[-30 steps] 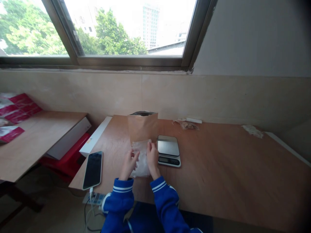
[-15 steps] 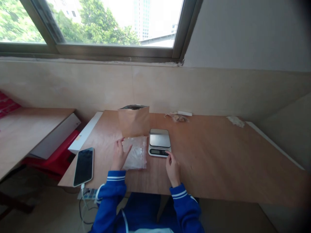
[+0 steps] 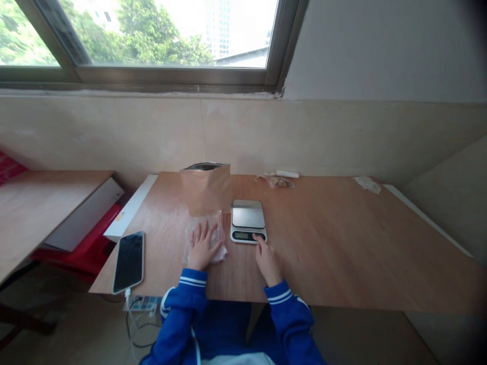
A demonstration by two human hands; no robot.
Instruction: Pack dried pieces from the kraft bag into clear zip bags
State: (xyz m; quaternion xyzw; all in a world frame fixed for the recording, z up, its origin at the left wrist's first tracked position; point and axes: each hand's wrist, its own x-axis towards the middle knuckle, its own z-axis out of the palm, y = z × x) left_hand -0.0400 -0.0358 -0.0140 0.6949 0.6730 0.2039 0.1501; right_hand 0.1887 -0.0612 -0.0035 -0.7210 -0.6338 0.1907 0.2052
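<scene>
My left hand lies flat on clear zip-lock bags, its fingers spread. A silver kitchen scale with a dark display strip is just right of the bags. On the right part of that strip rests a fingertip of my right hand, whose other fingers are curled in with nothing visible in them. The scale's platform carries nothing. Behind the bags stands a brown kraft pouch, upright with its mouth open; what it holds is hidden.
A phone with a white charging cable lies at the left of the wooden table. Near the back edge are a small bag of brownish pieces and a white strip. Crumpled whitish plastic sits at the back right.
My left hand has shifted from the bags' left edge onto their middle and flattened there; the bags look crumpled and shifted. My right hand keeps its finger on the scale's strip.
</scene>
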